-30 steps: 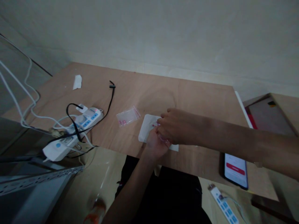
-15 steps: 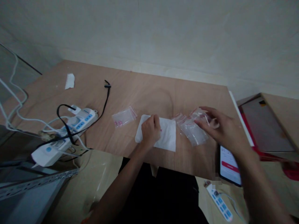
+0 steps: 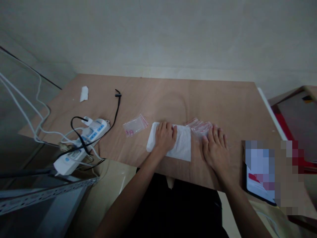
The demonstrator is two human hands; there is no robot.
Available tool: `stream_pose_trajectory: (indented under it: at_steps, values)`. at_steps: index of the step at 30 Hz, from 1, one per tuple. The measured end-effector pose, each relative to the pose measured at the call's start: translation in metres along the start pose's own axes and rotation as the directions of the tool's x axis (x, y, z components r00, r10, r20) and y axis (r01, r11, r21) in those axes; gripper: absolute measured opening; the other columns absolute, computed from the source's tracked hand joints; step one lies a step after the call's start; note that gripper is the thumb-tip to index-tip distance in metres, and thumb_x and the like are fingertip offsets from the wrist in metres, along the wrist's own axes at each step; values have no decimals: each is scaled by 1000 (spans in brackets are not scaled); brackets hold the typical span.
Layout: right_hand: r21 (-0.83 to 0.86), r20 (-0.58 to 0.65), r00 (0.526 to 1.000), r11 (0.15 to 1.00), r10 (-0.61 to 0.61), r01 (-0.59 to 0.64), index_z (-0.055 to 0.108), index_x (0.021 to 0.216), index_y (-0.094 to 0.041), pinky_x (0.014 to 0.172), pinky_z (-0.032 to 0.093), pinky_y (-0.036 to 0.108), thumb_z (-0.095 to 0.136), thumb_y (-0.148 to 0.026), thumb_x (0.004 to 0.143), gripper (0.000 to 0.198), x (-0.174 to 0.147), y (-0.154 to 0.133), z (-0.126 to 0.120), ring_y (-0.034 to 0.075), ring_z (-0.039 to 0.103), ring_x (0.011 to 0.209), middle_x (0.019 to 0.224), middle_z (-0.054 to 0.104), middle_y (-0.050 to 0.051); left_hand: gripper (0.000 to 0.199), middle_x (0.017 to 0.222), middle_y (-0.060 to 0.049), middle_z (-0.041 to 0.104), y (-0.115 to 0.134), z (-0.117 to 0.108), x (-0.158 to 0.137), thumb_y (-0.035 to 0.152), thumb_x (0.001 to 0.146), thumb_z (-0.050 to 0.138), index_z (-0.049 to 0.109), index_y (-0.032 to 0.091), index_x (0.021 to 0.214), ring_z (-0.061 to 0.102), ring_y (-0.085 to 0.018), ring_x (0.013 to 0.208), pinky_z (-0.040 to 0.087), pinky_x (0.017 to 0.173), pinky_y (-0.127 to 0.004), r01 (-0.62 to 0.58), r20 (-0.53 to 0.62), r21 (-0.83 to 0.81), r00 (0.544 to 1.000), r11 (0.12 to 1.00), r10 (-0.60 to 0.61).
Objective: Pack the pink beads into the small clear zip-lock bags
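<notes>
My left hand (image 3: pixel 165 137) lies flat on a white cloth or paper sheet (image 3: pixel 183 145), fingers stretched forward and covering its middle. A short way to the right, my right hand (image 3: pixel 218 148) rests palm down, its fingers extended over the near right side of a small pile of clear zip bags (image 3: pixel 198 127) with pinkish-red seal lines. That hand hides part of the pile. Left of the sheet lies one clear zip bag (image 3: pixel 135 125) with small pink-red pieces in its lower left corner.
A white power strip (image 3: pixel 81 147) with black and white cables sits on the left edge of the wooden table (image 3: pixel 138 99). Farther back is a white paper scrap (image 3: pixel 84 94). A phone (image 3: pixel 255 178), partly pixelated, lies at the right. Beyond stands an open-sided box (image 3: pixel 300 122).
My right hand has come down from holding a clear bag in the air to lying flat by the pile. My left hand has opened from a fist. The view has shifted slightly.
</notes>
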State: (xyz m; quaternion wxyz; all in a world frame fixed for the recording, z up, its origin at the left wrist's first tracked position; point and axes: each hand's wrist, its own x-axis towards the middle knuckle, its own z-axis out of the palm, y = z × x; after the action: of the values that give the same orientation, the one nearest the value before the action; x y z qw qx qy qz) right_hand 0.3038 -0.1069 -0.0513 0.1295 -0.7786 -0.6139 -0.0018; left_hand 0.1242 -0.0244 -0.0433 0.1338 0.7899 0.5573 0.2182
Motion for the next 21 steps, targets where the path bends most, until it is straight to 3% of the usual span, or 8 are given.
stream_pose_trajectory:
  at_steps: [3,5,8,10,15,21]
  values:
    - [36,-9,1000,999,12,-11,33,144,2,114,25,55,20,-34,99,60,-2,1,3,35,24,143,151,34,24,30,92,-13,63,-9,-17,1,29,97,34,58,16,85,57,-25,92,42,84,-38,10,-59,46,998,999,-7]
    - [58,-12,1000,998,16,-15,31,146,0,114,25,56,20,-34,99,59,-2,1,4,34,24,143,151,34,23,34,90,-13,64,-23,-33,5,31,97,31,59,15,86,59,-24,90,42,83,-35,84,-118,100,990,991,-72]
    - [86,-27,999,996,20,-17,29,147,-1,113,26,56,19,-35,99,59,-2,2,4,34,24,143,151,35,22,46,91,-14,68,-52,-58,17,44,97,27,62,15,91,64,-25,88,44,77,-34,338,-69,271,941,901,-332]
    - [107,-42,999,994,27,-22,25,149,-3,112,26,57,20,-37,99,61,-1,3,5,34,24,143,150,37,22,51,94,-17,71,-69,-68,25,53,93,32,65,14,92,66,-29,89,44,74,-35,408,31,370,893,835,-450]
    - [193,-56,996,980,64,-52,24,146,7,114,24,54,18,-45,98,70,-2,5,5,35,22,143,148,36,28,46,96,-17,73,-93,-75,32,49,92,37,68,14,90,67,-30,92,45,73,-33,346,180,410,876,844,-447]
    - [346,-68,987,931,147,-115,17,149,1,114,23,57,21,-51,97,74,-3,8,6,35,14,146,154,25,26,33,108,-15,71,-96,-76,29,31,93,37,65,16,101,66,-26,98,46,77,-31,278,245,415,883,866,-400]
